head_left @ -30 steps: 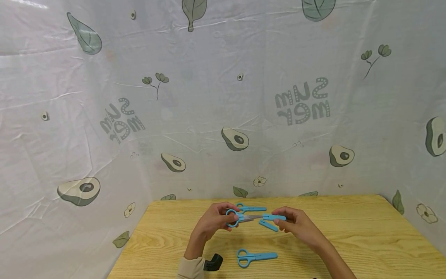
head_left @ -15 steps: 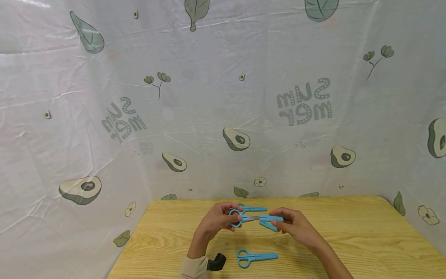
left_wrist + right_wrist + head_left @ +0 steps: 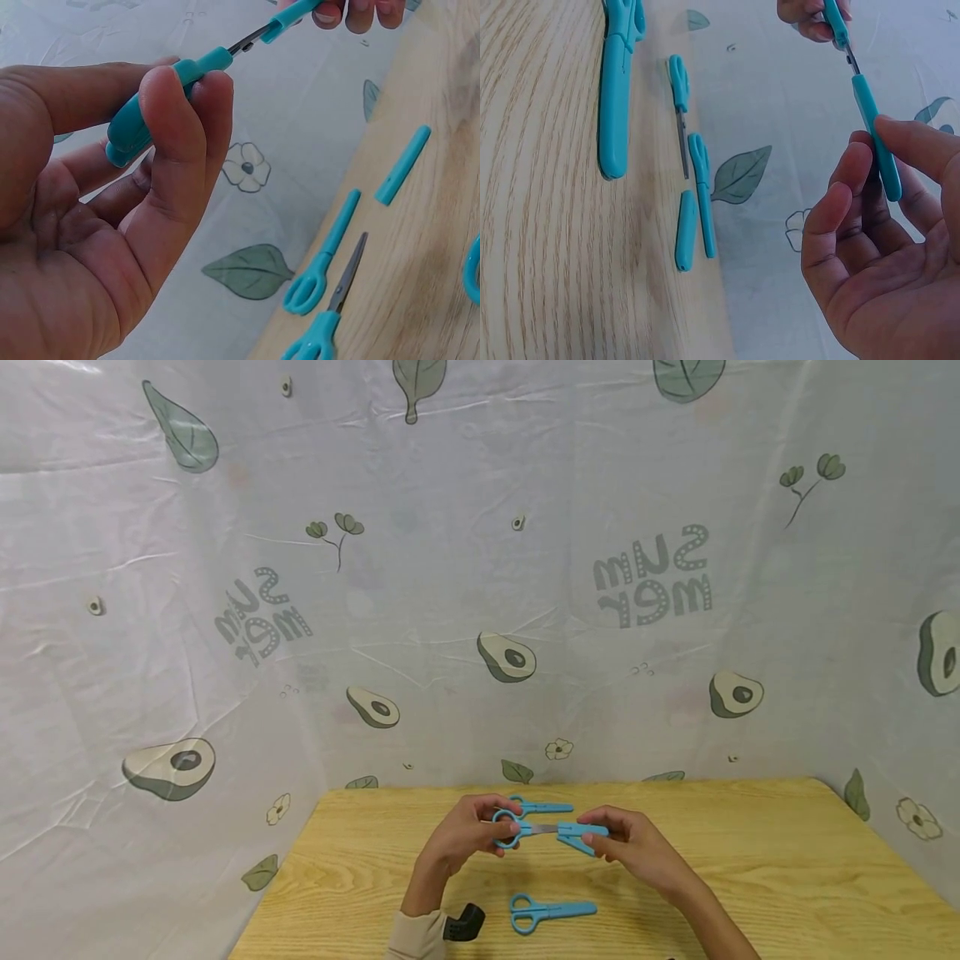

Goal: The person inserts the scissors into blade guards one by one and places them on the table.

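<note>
Left hand point(image 3: 468, 829) pinching blue-handled metal scissors point(image 3: 527, 828), right hand point(image 3: 637, 843) pinching long blue cover point(image 3: 573, 829), yellow wooden table point(image 3: 757, 860) wide each side, leafy white sheet point(image 3: 442, 577) behind

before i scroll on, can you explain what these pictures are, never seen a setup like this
There's no robot here: a person is working with two bare hands. The wide picture comes from a camera worn on the head; the two closer ones come from cameras on each wrist. The left hand holds scissors, and the right hand holds a blue cap, with the blades partly inside. On the wooden table lie a near capped pair, a far capped pair, a bare pair and a loose cap. The bare pair shows clearly in the wrist views.
</note>
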A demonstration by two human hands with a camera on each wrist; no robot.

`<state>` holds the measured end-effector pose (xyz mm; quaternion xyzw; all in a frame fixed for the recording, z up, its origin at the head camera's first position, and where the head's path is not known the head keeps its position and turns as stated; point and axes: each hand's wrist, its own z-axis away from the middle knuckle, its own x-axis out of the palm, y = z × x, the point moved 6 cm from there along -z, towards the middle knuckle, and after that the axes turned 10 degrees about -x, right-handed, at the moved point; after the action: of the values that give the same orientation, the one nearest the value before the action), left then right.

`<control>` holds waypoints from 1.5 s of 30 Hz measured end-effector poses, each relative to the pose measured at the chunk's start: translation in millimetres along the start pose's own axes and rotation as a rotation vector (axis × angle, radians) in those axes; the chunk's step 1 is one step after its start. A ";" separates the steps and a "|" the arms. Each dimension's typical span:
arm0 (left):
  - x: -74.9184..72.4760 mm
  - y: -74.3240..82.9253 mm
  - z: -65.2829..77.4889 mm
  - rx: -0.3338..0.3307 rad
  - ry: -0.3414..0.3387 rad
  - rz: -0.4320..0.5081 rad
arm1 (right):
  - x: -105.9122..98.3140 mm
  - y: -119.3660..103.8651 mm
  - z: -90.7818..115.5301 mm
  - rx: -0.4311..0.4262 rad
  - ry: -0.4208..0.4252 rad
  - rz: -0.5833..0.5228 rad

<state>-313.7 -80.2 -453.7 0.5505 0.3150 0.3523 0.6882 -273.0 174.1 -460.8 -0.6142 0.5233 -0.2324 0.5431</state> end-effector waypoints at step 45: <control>9.4 -5.0 -5.7 -0.023 -0.006 -0.001 | 8.2 5.0 -1.3 -0.039 -0.015 0.007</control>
<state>-312.5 -70.1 -460.1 0.5433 0.3092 0.3539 0.6957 -273.2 166.9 -467.3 -0.6245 0.5260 -0.2155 0.5357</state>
